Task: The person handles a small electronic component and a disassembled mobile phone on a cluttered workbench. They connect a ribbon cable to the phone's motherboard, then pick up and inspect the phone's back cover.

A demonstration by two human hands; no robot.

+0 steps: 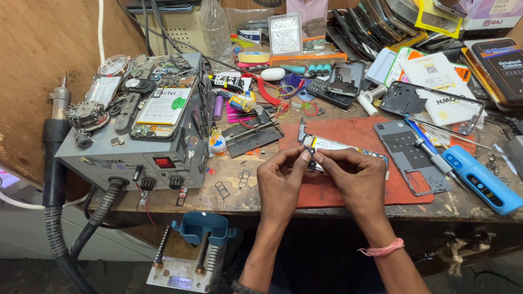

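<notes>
My left hand [281, 179] and my right hand [354, 177] meet over a red work mat [339, 187] at the bench's front edge. Both pinch a small dark part [310, 155] between their fingertips, at the near end of an opened phone [336, 144] that lies on the mat with its battery and board exposed. The part is too small to tell what it is. A grey phone back frame [408, 154] lies on the mat just right of my right hand.
A grey hot-air rework station [150, 152] piled with phone parts stands at left, its hose hanging off the front. A blue electric screwdriver [483, 179] and a precision screwdriver [433, 158] lie at right. Phone screens, boxes, a plastic bottle [213, 20] crowd the back.
</notes>
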